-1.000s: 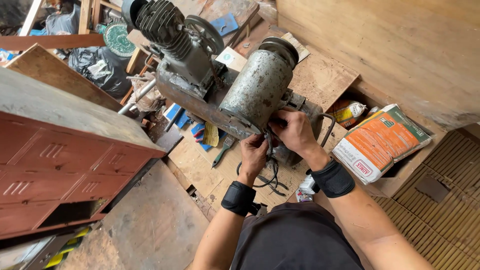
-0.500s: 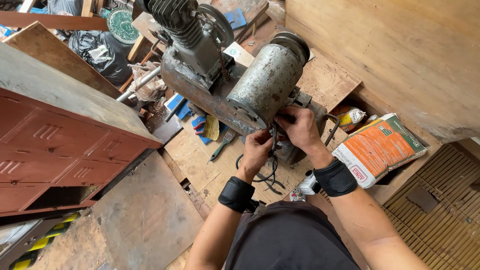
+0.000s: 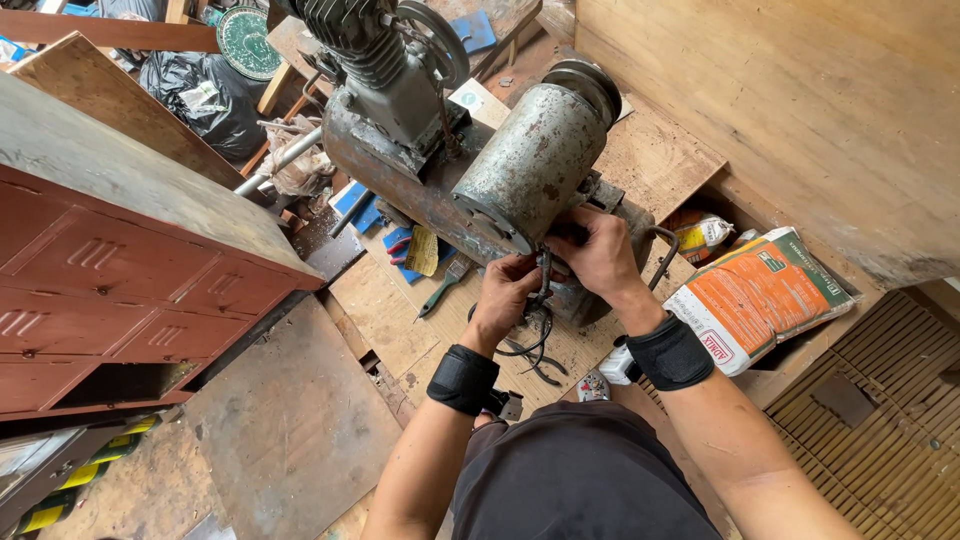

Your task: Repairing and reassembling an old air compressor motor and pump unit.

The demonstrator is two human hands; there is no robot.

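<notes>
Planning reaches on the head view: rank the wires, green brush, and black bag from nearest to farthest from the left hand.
From the left hand:
1. Wires, at its fingers, hanging below.
2. Green brush, on the boards to its left.
3. Black bag, far upper left.

Cabinet [image 3: 120, 290] left of motor [image 3: 530, 165]; sack [image 3: 760, 300] lies right of it.

Plywood floor [image 3: 385, 310] carries rusty compressor [image 3: 470, 150], green-handled brush [image 3: 443, 284], orange sack [image 3: 755, 295] (lying flat), red cabinet [image 3: 110, 300].
</notes>
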